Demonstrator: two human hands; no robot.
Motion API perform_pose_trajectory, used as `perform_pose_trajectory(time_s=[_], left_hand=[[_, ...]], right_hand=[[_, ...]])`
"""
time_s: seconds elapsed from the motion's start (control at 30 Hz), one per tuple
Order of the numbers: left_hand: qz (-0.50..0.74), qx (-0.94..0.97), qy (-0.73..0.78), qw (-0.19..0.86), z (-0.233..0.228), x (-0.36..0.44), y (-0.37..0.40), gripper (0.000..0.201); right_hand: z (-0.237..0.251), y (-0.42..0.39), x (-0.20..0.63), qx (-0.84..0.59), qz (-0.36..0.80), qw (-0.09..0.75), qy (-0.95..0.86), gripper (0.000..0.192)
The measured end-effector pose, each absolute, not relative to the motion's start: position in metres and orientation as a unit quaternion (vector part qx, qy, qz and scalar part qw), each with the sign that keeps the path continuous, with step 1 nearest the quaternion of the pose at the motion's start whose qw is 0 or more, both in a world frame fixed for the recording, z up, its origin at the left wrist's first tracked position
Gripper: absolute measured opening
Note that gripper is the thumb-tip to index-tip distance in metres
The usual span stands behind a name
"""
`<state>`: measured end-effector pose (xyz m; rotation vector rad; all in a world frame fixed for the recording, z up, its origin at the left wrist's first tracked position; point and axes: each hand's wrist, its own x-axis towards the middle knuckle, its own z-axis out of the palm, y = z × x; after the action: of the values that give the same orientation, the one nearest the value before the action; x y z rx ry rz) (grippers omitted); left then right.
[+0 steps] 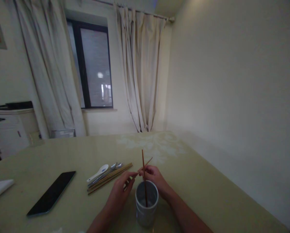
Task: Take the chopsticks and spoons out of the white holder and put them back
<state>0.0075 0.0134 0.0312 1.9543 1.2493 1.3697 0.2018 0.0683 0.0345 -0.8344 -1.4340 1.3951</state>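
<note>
Behind the grey cup (147, 215), both my hands meet at a thin wooden chopstick (148, 160) that slants up to the right. My left hand (120, 189) pinches its lower part between thumb and fingers. On the other side, my right hand (154, 178) has its fingers closed around the upper part; its fingertips are partly hidden. A reddish-brown chopstick (145, 181) stands in the cup, tilted slightly and rising above the rim in front of my right hand. Left of my hands lie several loose wooden chopsticks (108, 178) in a bundle.
Beside the bundle lie a white spoon (97, 173) and metal spoons (114, 166). Farther left are a black tablet or phone (53, 193) and a white object (0, 189). The pale table (198, 197) meets a wall (232, 97) on the right. Curtains and a window stand behind.
</note>
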Motion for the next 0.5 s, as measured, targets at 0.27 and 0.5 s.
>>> perform_pose_trajectory(time_s=[0.27, 0.5], left_hand=[[0.465, 0.694, 0.541, 0.102, 0.024, -0.014, 0.025, 0.038], [0.225, 0.65, 0.723, -0.063, 0.012, -0.046, 0.028, 0.032]], right_hand=[[0.062, 0.073, 0.22, -0.323, 0.497, 0.664, -0.457, 0.043], [0.081, 0.091, 0.27, -0.254, 0.444, 0.804, -0.303, 0.042]])
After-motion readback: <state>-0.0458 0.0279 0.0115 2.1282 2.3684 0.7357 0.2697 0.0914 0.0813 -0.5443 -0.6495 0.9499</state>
